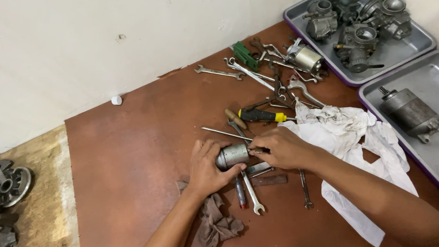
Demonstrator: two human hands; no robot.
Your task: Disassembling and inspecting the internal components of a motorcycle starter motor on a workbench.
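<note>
Low in the frame centre, a crumpled brown rag (216, 222) lies on the reddish-brown tabletop (130, 158). Just above it, the left hand (209, 168) is wrapped around a small grey metal cylinder (232, 155). The right hand (280, 147) pinches a thin dark tool at the cylinder's end. I think the tool may slip and the cylinder roll, because the grip is small. Farther up lie a yellow-and-black screwdriver (262, 115), steel spanners (219, 72) and grey trays (398, 52).
</note>
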